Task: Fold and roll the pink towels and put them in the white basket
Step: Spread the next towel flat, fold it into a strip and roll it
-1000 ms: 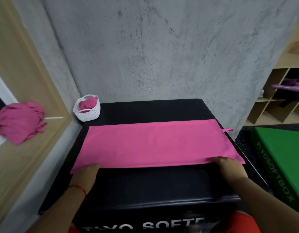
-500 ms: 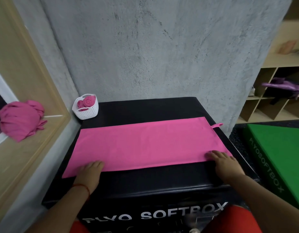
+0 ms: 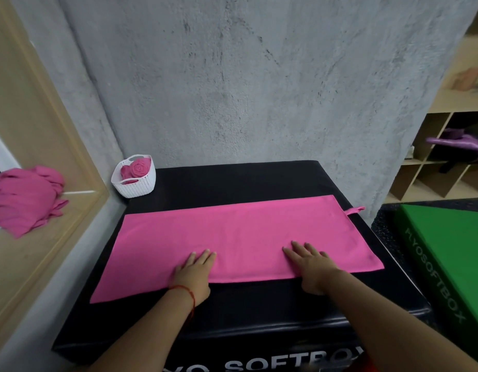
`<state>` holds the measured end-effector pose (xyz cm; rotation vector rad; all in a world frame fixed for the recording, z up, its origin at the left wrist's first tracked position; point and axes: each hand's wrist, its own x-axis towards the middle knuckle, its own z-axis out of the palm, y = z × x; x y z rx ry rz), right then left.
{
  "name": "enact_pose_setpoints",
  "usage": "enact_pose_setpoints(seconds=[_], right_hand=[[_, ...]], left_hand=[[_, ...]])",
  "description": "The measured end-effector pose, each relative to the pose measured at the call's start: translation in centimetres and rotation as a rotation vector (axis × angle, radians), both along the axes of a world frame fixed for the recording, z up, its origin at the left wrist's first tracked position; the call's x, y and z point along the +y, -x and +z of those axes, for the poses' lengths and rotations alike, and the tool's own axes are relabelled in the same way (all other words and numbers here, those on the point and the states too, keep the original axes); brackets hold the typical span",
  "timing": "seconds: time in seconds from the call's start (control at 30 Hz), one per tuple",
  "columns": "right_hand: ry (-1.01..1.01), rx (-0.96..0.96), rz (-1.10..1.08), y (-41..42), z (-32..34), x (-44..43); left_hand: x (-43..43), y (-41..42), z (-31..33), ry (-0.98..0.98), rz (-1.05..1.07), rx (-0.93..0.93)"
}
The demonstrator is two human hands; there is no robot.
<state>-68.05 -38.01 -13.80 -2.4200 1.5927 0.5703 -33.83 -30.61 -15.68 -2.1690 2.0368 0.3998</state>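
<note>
Here, 2 bare hands lie flat, fingers straight and close together, on the near edge of a long pink cloth towel (image 3: 245, 232) spread across the top of a black padded box (image 3: 232, 181). The left hand (image 3: 193, 275), a thin red string (image 3: 189, 294) round its wrist, presses the towel left of its middle. The right hand (image 3: 310, 267) presses it just right of the middle, and neither hand grips anything.

The towel lies as a smooth band running left to right, a small loop sticking out at its far right corner. At the box's far left corner, against the grey concrete wall (image 3: 259, 89), stands a small white woven-pattern basket (image 3: 137, 186) holding rolled pink towels (image 3: 139, 167), 1 showing its spiral end.

A loose heap of pink cloth (image 3: 23, 200) rests on the pale wooden ledge (image 3: 44, 135) at left. At right sit a green padded box (image 3: 447, 237) and open wooden shelves (image 3: 434, 170).
</note>
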Motion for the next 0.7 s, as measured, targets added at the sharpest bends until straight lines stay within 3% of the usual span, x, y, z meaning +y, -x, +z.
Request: enact_pose_setpoints(seconds=[0.2,0.4,0.7], right_hand=[[-0.087,0.082,0.021,-0.7,0.7,-1.3],[-0.058,0.041,0.048,0.3,-0.1,0.3],[-0.063,-0.050,-0.012,1.0,0.6,2.8]], left_hand=[[0.5,0.5,-0.2,-0.005,0.003,-0.023],[2.4,-0.3,-1.6,0.090,0.014,-0.066],[2.4,-1.1,-0.9,0.047,-0.011,0.031]])
